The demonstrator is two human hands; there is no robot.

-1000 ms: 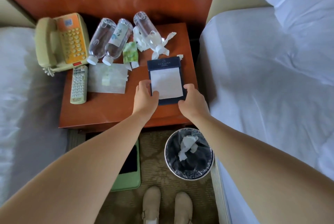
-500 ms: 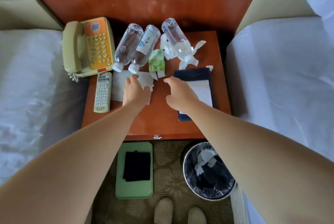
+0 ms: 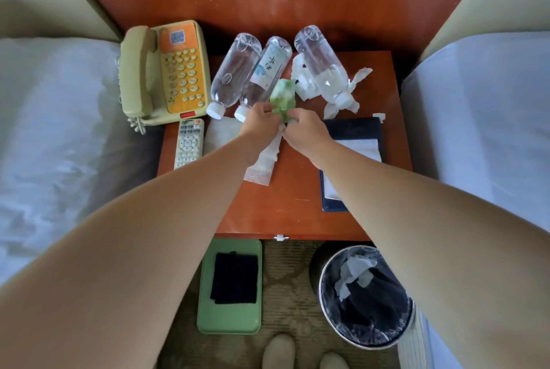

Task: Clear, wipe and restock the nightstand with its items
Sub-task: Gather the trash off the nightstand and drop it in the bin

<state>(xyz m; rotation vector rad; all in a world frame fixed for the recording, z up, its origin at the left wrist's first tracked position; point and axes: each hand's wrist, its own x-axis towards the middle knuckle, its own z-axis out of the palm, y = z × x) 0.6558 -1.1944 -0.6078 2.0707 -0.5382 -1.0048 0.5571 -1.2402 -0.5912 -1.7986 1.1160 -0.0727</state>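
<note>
Having left the dark-blue notepad folder (image 3: 352,130) on the right, the left hand (image 3: 259,121) and right hand (image 3: 306,130) met mid-way across the red-brown wooden desk (image 3: 297,205), fingers clamped on the crumpled green plastic wrapper (image 3: 282,97) just near of the clear plastic bottles (image 3: 235,71), so litter-clearing seemingly had begun.

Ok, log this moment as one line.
phase: clearing | left hand: pinches green packet | right hand: pinches green packet | nightstand: bottles, tissue scraps on top | bin: paper inside
</note>
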